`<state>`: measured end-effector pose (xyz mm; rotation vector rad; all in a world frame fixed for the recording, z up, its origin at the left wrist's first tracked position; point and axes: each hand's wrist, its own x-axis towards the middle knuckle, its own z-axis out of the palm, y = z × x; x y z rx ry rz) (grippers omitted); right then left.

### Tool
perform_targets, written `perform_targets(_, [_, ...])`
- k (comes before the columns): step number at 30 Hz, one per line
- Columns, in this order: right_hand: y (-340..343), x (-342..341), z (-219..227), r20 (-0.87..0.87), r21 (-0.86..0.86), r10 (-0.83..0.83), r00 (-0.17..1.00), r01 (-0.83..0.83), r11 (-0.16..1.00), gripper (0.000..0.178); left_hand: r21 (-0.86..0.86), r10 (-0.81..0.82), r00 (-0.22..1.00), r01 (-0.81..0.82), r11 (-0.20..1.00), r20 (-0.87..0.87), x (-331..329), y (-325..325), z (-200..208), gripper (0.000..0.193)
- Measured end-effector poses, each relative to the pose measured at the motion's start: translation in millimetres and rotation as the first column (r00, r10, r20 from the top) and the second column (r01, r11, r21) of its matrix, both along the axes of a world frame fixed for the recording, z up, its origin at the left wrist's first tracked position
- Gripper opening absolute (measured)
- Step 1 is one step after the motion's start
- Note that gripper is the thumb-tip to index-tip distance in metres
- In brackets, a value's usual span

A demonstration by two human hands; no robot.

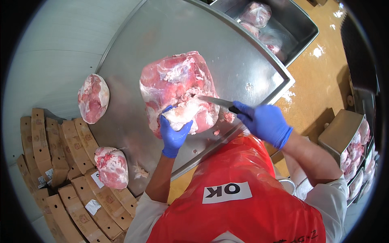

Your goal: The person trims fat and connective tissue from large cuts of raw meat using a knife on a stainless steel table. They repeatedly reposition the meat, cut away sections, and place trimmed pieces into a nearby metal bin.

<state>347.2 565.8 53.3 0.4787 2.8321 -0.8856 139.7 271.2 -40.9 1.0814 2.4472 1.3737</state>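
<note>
A large block of raw pink meat with white fat [170, 77] lies on the steel table [133, 44] in front of me. My left hand [174, 135], in a blue glove, grips a pale flap of fat [182, 115] on the block's near side, fingers curled round its edge. In my blue-gloved right hand [265, 123] is a knife [216, 100], its black handle in my fist. The blade points left, and its tip is at the meat beside the flap, hidden among the scraps. Small meat trimmings [229, 117] lie on the table by the blade.
Two smaller meat pieces rest at the table's left edge, one farther [94, 98] and one nearer [111, 167]. Stacked flattened cardboard boxes [97, 202] stand at lower left. A steel tub [298, 28] with bagged meat is at far right. More meat [354, 152] sits beside a metal container [340, 129].
</note>
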Motion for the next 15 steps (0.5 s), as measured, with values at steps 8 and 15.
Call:
perform_targets(8, [-72.2,67.3,-188.4,0.023,-0.223,-0.343,0.939,0.340,0.914,0.045,0.074,0.067,0.998,-0.068,0.995,0.021,12.6,12.9,-8.5,0.070])
perform_targets(15, [-61.9,77.2,-125.7,-0.047,-0.709,-0.418,0.907,0.265,0.654,0.050,0.135,0.027,0.971,-0.060,0.989,0.236,-8.1,7.4,13.3,0.061])
